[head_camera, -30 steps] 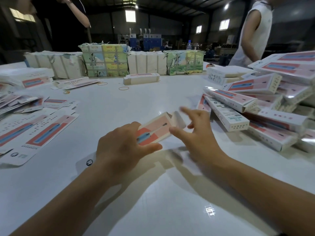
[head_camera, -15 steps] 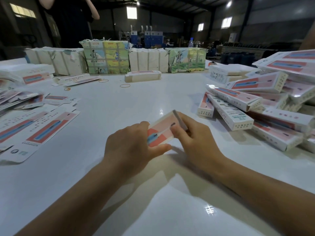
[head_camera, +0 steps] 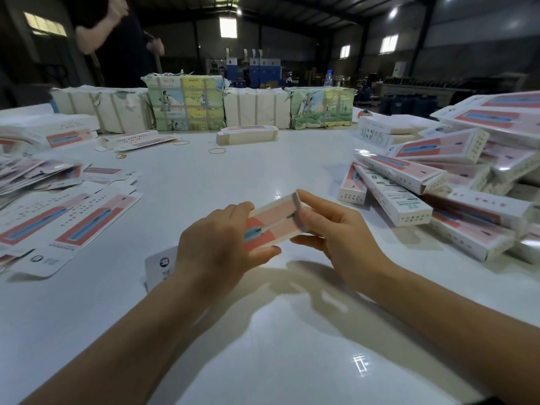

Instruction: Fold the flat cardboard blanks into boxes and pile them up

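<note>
Box (head_camera: pixel 270 222) half-formed, raised just off table (head_camera: pixel 263 331), pinched lengthwise by left hand (head_camera: pixel 217 249); right hand (head_camera: pixel 339 238) fingers pressing far end flap shut. Finished pile (head_camera: pixel 455 182) right of grip.

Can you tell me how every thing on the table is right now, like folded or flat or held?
box in the hands: partly folded, far end flap being closed
left hand: gripping the box's near end
right hand: at the box's far end flap
folded boxes: closed, piled loosely at right
flat blanks: unfolded, spread at left
wrapped bundles: strapped, unopened, in a row
rubber bands: loose on the table
</note>
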A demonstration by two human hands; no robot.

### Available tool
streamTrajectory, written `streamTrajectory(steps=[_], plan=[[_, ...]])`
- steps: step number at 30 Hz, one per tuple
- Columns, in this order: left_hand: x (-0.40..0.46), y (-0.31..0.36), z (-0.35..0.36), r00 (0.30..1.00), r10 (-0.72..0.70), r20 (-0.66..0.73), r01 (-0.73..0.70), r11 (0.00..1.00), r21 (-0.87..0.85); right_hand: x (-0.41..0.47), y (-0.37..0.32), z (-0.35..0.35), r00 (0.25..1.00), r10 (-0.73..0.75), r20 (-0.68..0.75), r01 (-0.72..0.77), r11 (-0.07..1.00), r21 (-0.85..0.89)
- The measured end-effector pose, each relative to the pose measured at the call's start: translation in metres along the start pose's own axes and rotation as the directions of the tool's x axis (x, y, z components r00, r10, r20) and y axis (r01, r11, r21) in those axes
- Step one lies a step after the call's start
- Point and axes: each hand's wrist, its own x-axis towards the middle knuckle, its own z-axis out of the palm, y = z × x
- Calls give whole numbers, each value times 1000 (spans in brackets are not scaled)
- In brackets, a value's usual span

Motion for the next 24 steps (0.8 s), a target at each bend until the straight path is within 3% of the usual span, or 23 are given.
streamTrajectory(steps=[8,15,24], plan=[[-1,2,1,994,72,-84,-72,997,2,-1,-1,-1,999,-50,-7,51,998,42],[-1,1,3,994,76,-81,-75,997,13,-5,-1,4,987,-159,32,162,959,-232],[-1,3,1,993,89,-81,-82,993,90,-11,2,6,981,-167,97,187,946,-266]])
